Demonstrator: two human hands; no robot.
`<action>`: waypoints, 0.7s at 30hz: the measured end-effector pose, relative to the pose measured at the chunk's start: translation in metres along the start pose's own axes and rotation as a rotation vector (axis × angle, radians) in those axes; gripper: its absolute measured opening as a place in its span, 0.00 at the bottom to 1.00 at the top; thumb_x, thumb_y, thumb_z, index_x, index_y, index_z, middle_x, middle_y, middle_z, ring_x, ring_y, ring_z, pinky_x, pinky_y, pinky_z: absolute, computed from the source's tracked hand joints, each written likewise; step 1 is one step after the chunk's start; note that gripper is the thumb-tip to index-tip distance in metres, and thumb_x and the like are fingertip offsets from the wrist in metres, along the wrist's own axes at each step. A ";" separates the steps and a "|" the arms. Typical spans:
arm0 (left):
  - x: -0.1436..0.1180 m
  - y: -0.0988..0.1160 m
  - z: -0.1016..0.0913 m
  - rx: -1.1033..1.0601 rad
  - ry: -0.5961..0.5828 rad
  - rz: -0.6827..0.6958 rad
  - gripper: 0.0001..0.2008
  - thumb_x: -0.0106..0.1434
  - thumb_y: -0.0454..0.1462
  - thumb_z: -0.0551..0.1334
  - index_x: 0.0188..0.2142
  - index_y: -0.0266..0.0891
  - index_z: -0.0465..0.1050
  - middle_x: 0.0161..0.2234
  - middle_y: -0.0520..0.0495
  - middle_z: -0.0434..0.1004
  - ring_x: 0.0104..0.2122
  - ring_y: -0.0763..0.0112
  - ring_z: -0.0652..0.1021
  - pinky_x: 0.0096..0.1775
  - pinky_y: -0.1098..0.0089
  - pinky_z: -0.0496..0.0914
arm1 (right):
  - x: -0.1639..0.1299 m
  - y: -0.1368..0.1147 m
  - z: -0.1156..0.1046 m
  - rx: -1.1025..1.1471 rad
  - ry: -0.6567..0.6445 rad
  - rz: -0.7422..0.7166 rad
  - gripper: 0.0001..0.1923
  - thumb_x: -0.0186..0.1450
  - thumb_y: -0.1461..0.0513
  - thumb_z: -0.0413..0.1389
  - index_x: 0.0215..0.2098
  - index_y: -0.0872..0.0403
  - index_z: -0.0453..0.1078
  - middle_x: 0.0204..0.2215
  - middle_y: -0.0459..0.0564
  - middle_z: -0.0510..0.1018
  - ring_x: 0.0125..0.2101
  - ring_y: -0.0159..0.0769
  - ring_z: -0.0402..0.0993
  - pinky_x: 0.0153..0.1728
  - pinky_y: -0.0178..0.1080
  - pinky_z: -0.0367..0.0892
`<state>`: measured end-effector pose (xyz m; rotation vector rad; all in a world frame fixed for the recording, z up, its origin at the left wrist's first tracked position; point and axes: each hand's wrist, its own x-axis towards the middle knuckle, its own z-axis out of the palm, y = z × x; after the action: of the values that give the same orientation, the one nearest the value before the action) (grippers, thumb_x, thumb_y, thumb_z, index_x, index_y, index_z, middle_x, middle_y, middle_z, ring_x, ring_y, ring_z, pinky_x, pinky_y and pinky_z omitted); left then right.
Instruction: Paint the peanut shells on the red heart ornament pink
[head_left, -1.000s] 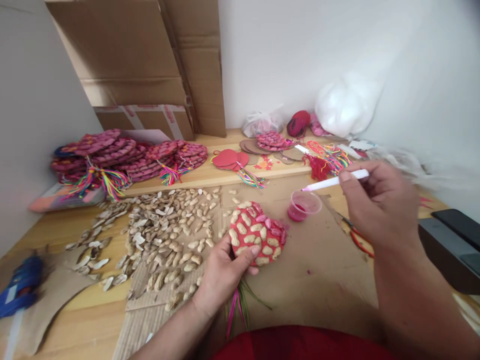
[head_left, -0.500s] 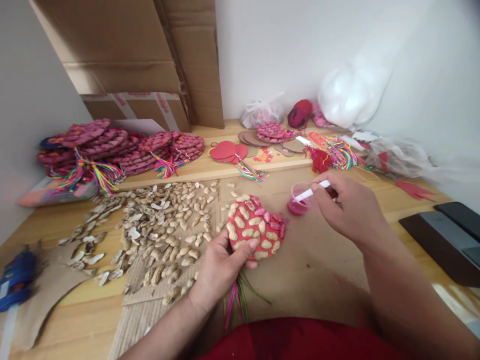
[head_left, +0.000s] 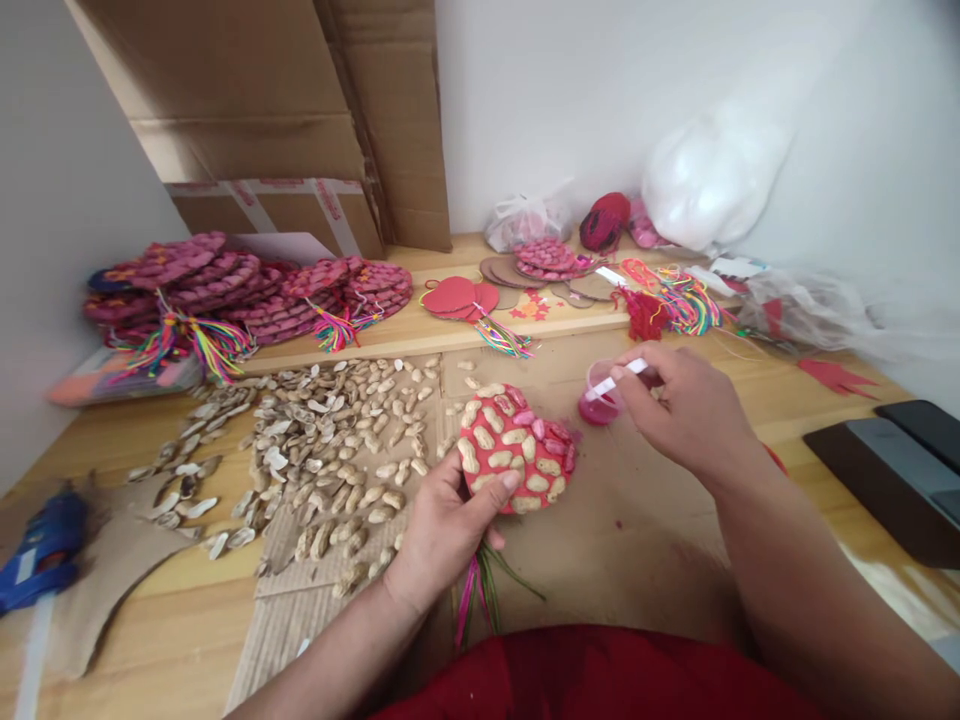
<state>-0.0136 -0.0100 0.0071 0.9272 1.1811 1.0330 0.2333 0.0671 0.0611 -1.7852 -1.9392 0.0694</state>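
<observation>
Nearest the front edge of the tabletop (head_left: 150, 640), the left hand (head_left: 442, 535) gripped a red heart-shaped piece (head_left: 517, 450) studded with peanut shells, thumb pressed on its lower face, coloured strings (head_left: 480, 595) trailing below it over a sheet of cardboard (head_left: 645, 540). Just beyond, the right hand (head_left: 686, 415) pinched a white brush (head_left: 619, 379) whose tip dipped into a small pink paint cup (head_left: 598, 400). Left of the piece lay a spread of peanuts and shells (head_left: 322, 460), and a blue glue gun (head_left: 41, 550) sat at the left edge. Along the far edge were stacks of finished pink pieces with tassels (head_left: 225, 300), red cut-outs (head_left: 454, 297), and a white plastic bag (head_left: 709, 175) in the far right corner.
</observation>
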 end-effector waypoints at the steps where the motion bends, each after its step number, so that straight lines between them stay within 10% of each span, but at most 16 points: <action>1: 0.000 -0.001 0.000 0.005 0.000 0.001 0.18 0.57 0.48 0.73 0.36 0.38 0.73 0.23 0.56 0.75 0.13 0.81 0.67 0.15 0.78 0.62 | 0.000 0.000 0.000 0.003 0.003 0.001 0.13 0.66 0.53 0.52 0.36 0.50 0.75 0.26 0.49 0.79 0.30 0.40 0.70 0.33 0.41 0.59; 9: 0.003 -0.010 -0.002 -0.113 -0.087 0.045 0.20 0.60 0.44 0.74 0.48 0.37 0.78 0.42 0.44 0.85 0.41 0.64 0.83 0.47 0.67 0.76 | 0.000 0.001 0.002 0.011 0.030 -0.025 0.12 0.65 0.53 0.53 0.33 0.50 0.75 0.25 0.49 0.79 0.30 0.40 0.69 0.33 0.41 0.58; 21: 0.005 -0.016 -0.004 -0.099 -0.095 0.051 0.21 0.61 0.44 0.73 0.50 0.37 0.78 0.46 0.41 0.85 0.44 0.61 0.82 0.48 0.64 0.76 | 0.000 0.003 0.004 0.010 0.037 -0.030 0.12 0.65 0.53 0.54 0.34 0.50 0.77 0.25 0.49 0.80 0.29 0.40 0.68 0.33 0.41 0.58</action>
<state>-0.0151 -0.0098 -0.0104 0.9229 1.0235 1.0672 0.2342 0.0688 0.0566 -1.7382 -1.9358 0.0361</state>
